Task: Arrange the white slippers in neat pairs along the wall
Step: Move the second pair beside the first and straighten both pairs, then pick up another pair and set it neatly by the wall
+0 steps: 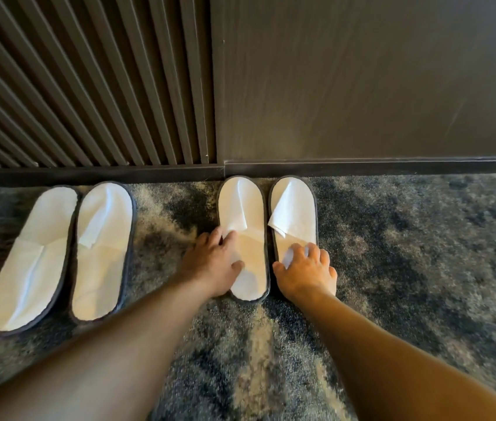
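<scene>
Two pairs of white slippers with dark trim lie on the carpet, toes toward the wall. The left pair, one slipper (32,256) and its mate (104,250), lies side by side, slightly slanted. The right pair stands straight against the skirting. My left hand (214,262) grips the left edge of the pair's left slipper (245,217), thumb on its insole. My right hand (306,273) rests with spread fingers on the heel half of the right slipper (295,208), covering it. Both slippers' flat uppers are partly folded.
A dark ribbed wall panel (88,86) and a smooth dark panel (362,80) stand behind a dark skirting board (362,167). Mottled grey-blue carpet (422,253) stretches right of the slippers and toward me. A carpet gap (173,214) separates the pairs.
</scene>
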